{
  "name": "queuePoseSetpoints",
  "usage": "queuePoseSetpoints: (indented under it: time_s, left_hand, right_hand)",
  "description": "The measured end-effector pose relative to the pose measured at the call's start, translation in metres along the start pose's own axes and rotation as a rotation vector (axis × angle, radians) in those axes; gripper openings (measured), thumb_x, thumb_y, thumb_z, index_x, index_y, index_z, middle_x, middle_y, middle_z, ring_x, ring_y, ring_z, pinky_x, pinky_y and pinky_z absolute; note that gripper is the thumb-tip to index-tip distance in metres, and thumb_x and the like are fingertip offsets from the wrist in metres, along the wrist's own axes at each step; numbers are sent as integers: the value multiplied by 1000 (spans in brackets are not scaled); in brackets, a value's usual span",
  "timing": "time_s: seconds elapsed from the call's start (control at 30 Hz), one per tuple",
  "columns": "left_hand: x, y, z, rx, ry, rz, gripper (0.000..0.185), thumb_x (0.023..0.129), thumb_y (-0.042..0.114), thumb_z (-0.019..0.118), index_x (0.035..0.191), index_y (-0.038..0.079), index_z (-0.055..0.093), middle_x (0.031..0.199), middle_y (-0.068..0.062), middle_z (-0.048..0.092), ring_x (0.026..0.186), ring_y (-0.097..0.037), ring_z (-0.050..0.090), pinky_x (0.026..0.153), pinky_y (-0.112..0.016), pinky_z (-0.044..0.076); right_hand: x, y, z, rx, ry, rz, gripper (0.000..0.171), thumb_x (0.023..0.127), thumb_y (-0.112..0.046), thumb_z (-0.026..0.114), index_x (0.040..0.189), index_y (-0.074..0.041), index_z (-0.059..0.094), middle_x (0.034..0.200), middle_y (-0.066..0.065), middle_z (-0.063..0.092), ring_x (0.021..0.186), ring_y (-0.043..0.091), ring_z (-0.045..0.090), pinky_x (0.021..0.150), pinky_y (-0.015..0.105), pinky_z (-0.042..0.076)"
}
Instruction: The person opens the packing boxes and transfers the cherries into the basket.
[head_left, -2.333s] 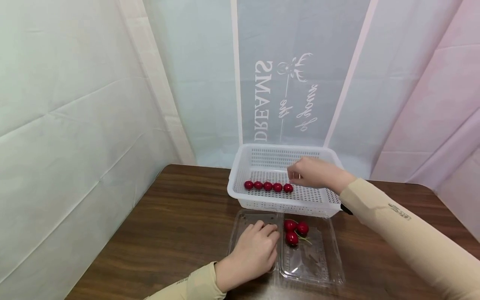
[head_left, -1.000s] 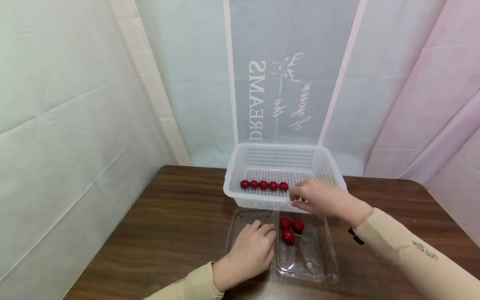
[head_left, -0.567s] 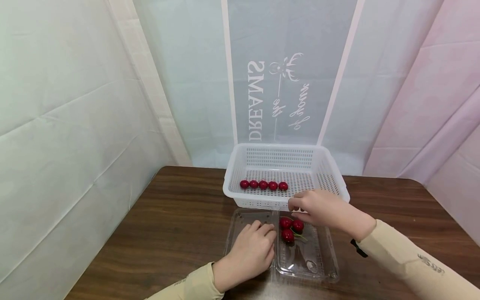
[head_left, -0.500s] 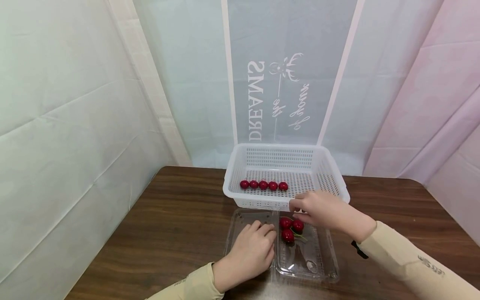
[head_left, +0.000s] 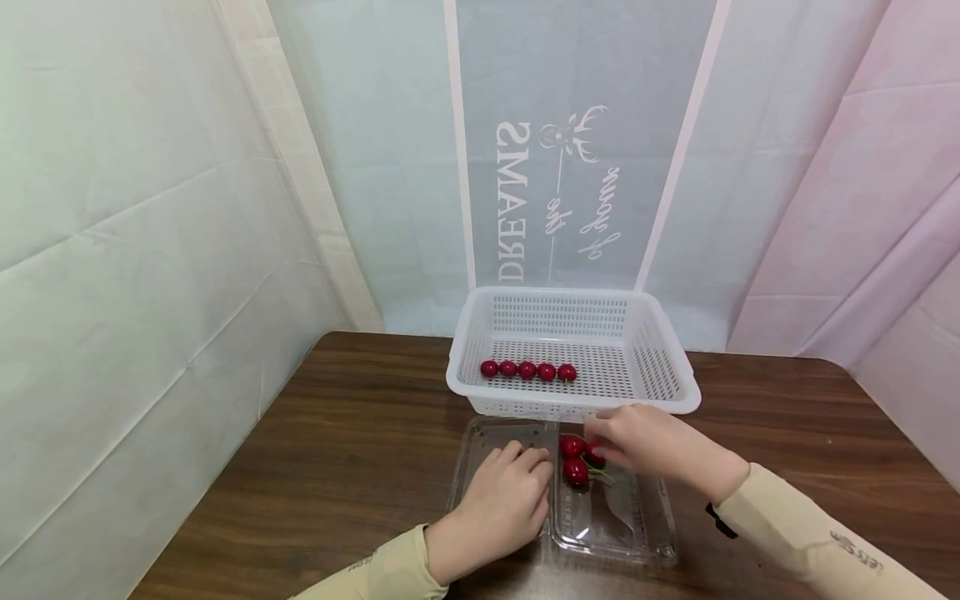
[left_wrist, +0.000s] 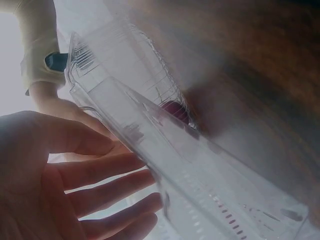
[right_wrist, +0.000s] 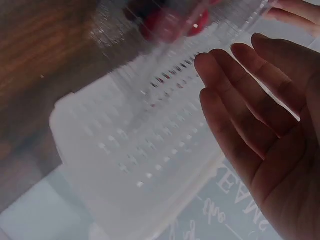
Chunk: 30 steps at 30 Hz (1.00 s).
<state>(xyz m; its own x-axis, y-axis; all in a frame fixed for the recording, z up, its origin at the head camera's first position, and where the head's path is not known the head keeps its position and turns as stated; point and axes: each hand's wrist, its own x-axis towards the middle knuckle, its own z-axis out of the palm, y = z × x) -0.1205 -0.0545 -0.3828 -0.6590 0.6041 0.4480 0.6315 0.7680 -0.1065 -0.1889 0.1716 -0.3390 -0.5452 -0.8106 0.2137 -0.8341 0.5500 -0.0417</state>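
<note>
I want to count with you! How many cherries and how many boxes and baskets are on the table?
Red cherries in the white basket: 5
Red cherries in the clear box: 3
White baskets: 1
Clear boxes: 1
Total: 10 things

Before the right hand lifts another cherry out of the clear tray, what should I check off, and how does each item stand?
1. Right hand over the cherries in the clear tray: ok, its fingers are at the far-right cherry.
2. Cherry actually gripped: cannot tell; the right wrist view shows straight fingers holding nothing.
3. Cherries left in the tray: ok, three lie together.
4. Left hand steadying the tray: ok, it rests on the tray's left half.
5. Room in the white basket: ok, five cherries sit in a row, with bare floor to their right.
</note>
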Motion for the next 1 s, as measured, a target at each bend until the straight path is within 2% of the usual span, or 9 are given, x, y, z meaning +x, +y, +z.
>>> queuePoseSetpoints:
  time_s: [0.13,0.37,0.5,0.73,1.0]
  left_hand:
    - [0,0,0,6,1,-2,17,79,24,64,92,15,69,107,1,67,90,-15,57,67,-27,45]
    - [1,0,1,8,-2,0,16,79,24,64,91,15,69,107,2,67,89,-15,57,67,-27,45]
    - [1,0,1,11,-1,1,16,79,24,64,91,15,69,107,2,67,89,-15,57,67,-27,45]
    - [1,-1,3,9,7,2,16,79,24,64,92,15,69,107,2,67,89,-15,57,67,-26,45]
    - [1,-1,2,3,-14,0,18,79,24,63,94,15,69,108,2,67,91,-16,57,68,-27,45]
  right_hand:
    - [-3,3,8,-12,-2,16,19,77,-18,75,74,-21,57,69,-13,54,56,-3,44,50,18,39]
    - [-7,8,21,-92,55,-26,18,71,-19,80,76,-16,62,71,-8,59,60,5,52,53,22,42]
    - [-8,11,26,-105,53,-22,19,70,-18,81,80,-15,65,75,-6,61,64,6,54,56,24,44]
    - [-10,16,33,-93,50,-8,25,68,-12,81,90,-12,69,81,-4,63,69,6,55,60,26,47]
    - [-14,21,42,-76,51,4,31,67,-6,80,96,-12,70,86,-3,65,73,8,59,63,27,50]
